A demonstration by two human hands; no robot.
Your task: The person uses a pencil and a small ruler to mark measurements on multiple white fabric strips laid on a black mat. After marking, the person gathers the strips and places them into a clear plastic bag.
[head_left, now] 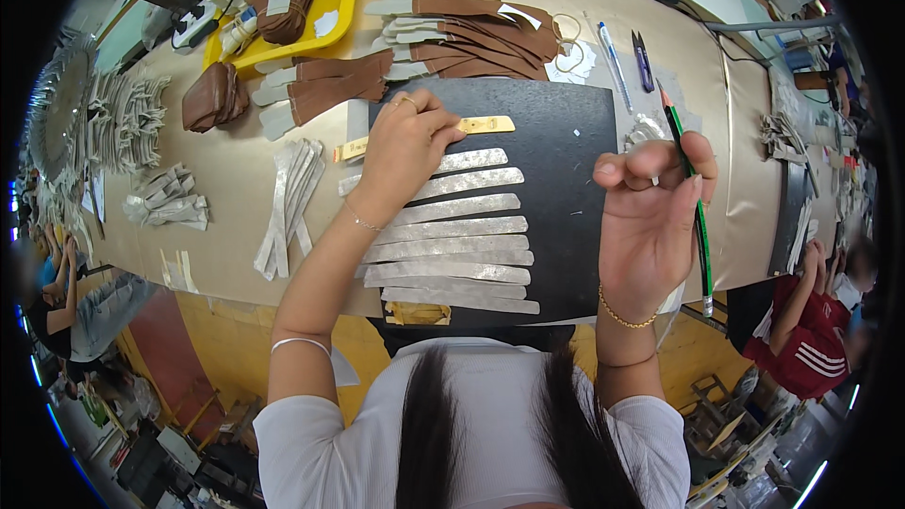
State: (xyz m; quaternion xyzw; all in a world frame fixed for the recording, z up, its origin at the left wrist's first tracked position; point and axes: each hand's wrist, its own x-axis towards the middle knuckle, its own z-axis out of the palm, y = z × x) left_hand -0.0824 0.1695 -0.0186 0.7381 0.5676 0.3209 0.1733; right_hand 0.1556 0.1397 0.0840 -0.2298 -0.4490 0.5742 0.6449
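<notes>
My left hand (pixel 412 137) reaches over a black board (pixel 566 198), its bent fingers pressed together on a narrow yellow strip (pixel 488 124) with small markings. My right hand (pixel 655 207) is raised over the board's right edge, fingers curled, with a green pencil (pixel 700 226) held across it, tip away from me. A tiny white bit (pixel 655 181) shows by its fingertips; I cannot make out what it is. Below the yellow strip, several silvery-grey strips (pixel 452 226) lie in a fanned row, their left ends partly behind my left forearm.
Behind the board lie brown leather-like pieces (pixel 490 38) with grey ends. A yellow tray (pixel 349 0) holds more brown bundles. Right of them are a pen (pixel 615 61) and dark thread snips (pixel 643 61). Grey strips (pixel 290 198) lie left. Other people sit at both sides.
</notes>
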